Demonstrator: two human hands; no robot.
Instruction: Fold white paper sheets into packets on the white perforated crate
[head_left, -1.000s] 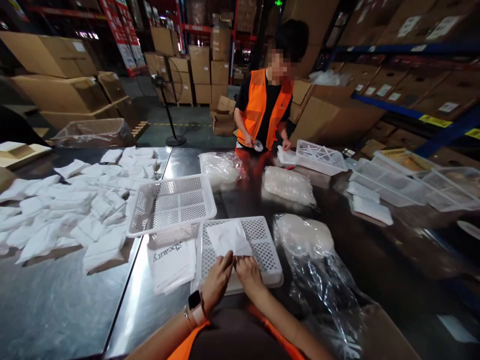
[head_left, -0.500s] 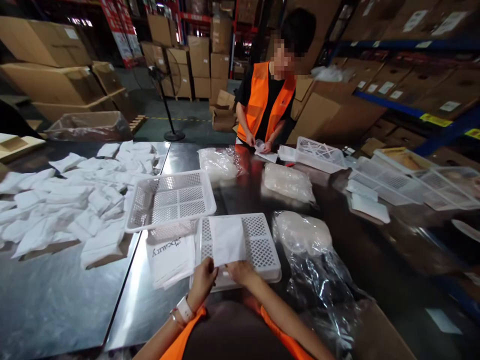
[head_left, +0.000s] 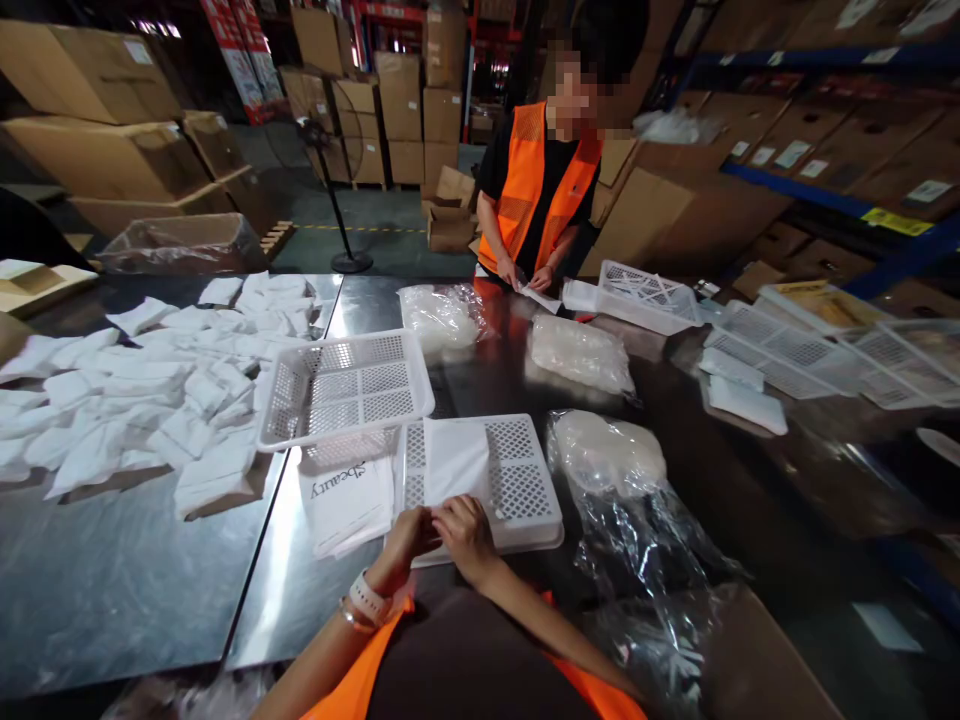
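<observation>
A flat white pouch lies over an upturned white plastic basket right in front of me. At the pouch's near edge my left hand is closed, its fingertips pinching there. My right hand is closed too, pinching the same edge, and the two hands meet. Fingers cover the pinched edge, so its exact fold is hidden. Left of the basket is a stack of flat white bags with black lettering. A bag of round translucent plastic pieces rests to the right.
A second white basket stands behind the flat bags. Many white pouches are heaped on the left of the metal table. Across the table a co-worker in an orange vest handles something white. More baskets stand at the right.
My right hand has moved left along the pouch's near edge and now meets my left hand. The co-worker's hands have shifted, and the cup-like piece seen there before no longer shows.
</observation>
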